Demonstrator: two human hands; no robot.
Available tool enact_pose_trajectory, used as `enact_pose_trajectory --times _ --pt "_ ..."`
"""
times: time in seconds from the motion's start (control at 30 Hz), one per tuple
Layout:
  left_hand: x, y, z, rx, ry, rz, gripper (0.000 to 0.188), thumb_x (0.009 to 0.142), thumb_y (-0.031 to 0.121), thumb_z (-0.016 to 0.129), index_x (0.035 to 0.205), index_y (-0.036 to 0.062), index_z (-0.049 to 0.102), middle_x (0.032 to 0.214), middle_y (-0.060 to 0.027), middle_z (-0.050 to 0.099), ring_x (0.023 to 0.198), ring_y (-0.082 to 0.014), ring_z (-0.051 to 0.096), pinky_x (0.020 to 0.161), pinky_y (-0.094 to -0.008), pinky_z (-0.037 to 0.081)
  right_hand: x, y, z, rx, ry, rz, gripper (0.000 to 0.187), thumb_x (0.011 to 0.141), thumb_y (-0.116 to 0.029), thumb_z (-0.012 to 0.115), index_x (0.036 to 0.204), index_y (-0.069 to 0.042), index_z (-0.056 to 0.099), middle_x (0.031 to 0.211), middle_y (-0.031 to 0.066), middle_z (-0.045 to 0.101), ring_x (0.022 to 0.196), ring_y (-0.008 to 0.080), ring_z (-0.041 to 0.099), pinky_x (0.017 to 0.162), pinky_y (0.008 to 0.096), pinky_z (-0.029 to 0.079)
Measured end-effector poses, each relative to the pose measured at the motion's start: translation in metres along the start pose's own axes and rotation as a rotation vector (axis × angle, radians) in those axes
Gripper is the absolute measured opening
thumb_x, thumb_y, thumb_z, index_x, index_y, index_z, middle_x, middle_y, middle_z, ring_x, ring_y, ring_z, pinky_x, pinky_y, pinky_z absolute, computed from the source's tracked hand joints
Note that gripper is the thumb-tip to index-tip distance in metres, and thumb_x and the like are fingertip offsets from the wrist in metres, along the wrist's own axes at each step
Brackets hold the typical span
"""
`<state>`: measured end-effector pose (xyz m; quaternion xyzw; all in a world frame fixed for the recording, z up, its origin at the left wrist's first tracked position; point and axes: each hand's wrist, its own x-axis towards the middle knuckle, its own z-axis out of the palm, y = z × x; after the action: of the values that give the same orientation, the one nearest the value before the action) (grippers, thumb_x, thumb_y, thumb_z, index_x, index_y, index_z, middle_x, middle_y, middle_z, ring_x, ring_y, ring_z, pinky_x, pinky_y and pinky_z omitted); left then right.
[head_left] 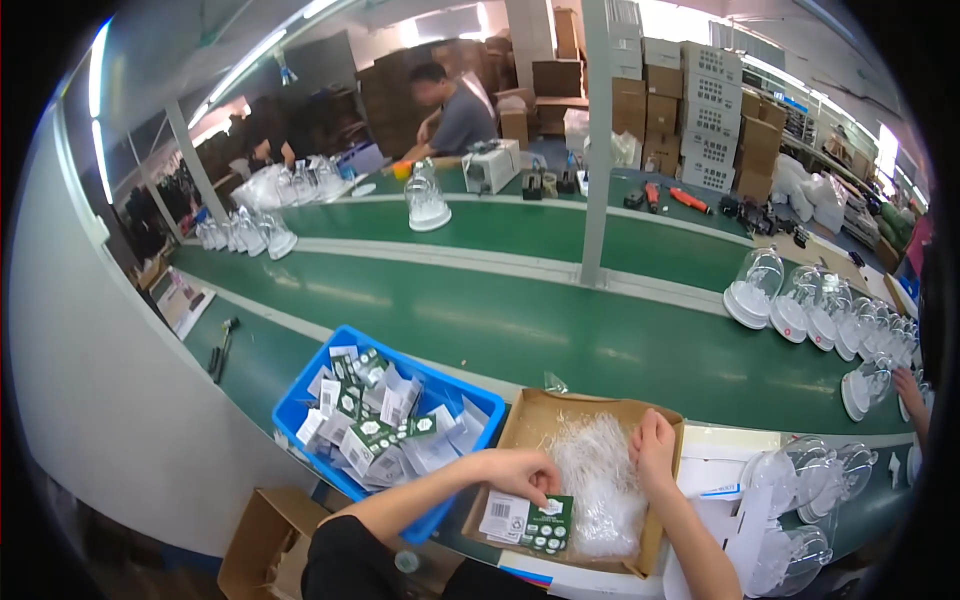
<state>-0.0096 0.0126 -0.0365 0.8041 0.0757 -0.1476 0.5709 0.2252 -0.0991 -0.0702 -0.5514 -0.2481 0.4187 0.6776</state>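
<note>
In front of me stands a shallow cardboard tray [520, 415] with a bundle of thin, clear-white plastic strands [592, 465] in it. My left hand [525, 473] is closed, its fingertips at the upper edge of a green and white printed card [548, 525] that lies at the tray's near left. Above the tray's right side, beside the strands, my right hand [653, 448] is held in a pinch. Whatever its fingers hold is too small to make out. A blue bin [345, 340] to the left is full of similar cards, some with clear bags.
Clear domes on white bases [755, 290] line the right side; more domes [800, 465] lie beside the tray. Green conveyor belts [450, 310] run across, with a post [597, 150] between them. A co-worker [455, 110] sits beyond; another person's hand [910, 395] reaches in at right.
</note>
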Motion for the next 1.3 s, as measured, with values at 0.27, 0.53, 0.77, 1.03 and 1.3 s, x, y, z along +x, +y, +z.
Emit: enact_pose_trajectory --times 0.27,0.53,0.77,1.03,1.3 --pt "-0.001 -0.009 -0.013 -0.038 -0.027 -0.11 0.023 0.086 0.016 0.068 0.101 0.0004 0.064 0.085 -0.0017 0.064 0.078 -0.0088 0.058 0.071 -0.0247 0.049 0.005 -0.004 0.011 -0.118 -0.071 -0.099 0.034 0.101 -0.026 0.047 0.072 -0.009 0.043 0.052 -0.0013 0.043 0.04 0.0072 0.04 0.037 0.0226 0.03" --pt "-0.01 0.019 -0.024 0.047 0.35 0.155 0.026 0.094 0.025 0.058 0.091 -0.0006 0.064 0.076 -0.0025 0.063 0.069 -0.0087 0.054 0.063 -0.0265 0.045 0.001 -0.016 0.017 -0.157 -0.096 -0.107 0.039 0.1 -0.035 0.047 0.07 -0.012 0.042 0.051 -0.0011 0.042 0.039 0.0083 0.039 0.037 0.0234 0.031" --pt "-0.005 0.033 -0.004 0.156 0.753 0.066 0.025 0.094 0.024 0.055 0.092 0.0008 0.064 0.082 -0.015 0.067 0.072 -0.0206 0.063 0.065 -0.0328 0.049 -0.004 -0.017 0.057 -0.041 -0.154 -0.076 0.041 0.102 -0.035 0.04 0.075 -0.007 0.048 0.066 0.0018 0.052 0.058 0.0108 0.053 0.047 0.0229 0.041" --pt "-0.004 0.02 0.002 0.276 1.003 -0.034 0.022 0.089 0.027 0.062 0.093 0.0049 0.065 0.068 -0.0146 0.066 0.059 -0.0293 0.063 0.056 -0.0368 0.049 -0.011 0.021 0.062 -0.238 -0.281 -0.267 0.037 0.101 -0.027 0.042 0.086 0.0 0.061 0.081 0.0041 0.061 0.073 0.0107 0.056 0.063 0.0249 0.045" --pt "0.015 0.019 -0.005 -0.062 0.973 0.163 0.019 0.088 0.017 0.067 0.099 0.0031 0.061 0.064 -0.0033 0.064 0.059 -0.0053 0.057 0.05 -0.0252 0.043 -0.014 0.009 0.046 -0.487 -0.285 -0.341 0.03 0.098 -0.02 0.048 0.081 0.002 0.06 0.068 0.0041 0.054 0.066 0.01 0.049 0.058 0.0299 0.04"
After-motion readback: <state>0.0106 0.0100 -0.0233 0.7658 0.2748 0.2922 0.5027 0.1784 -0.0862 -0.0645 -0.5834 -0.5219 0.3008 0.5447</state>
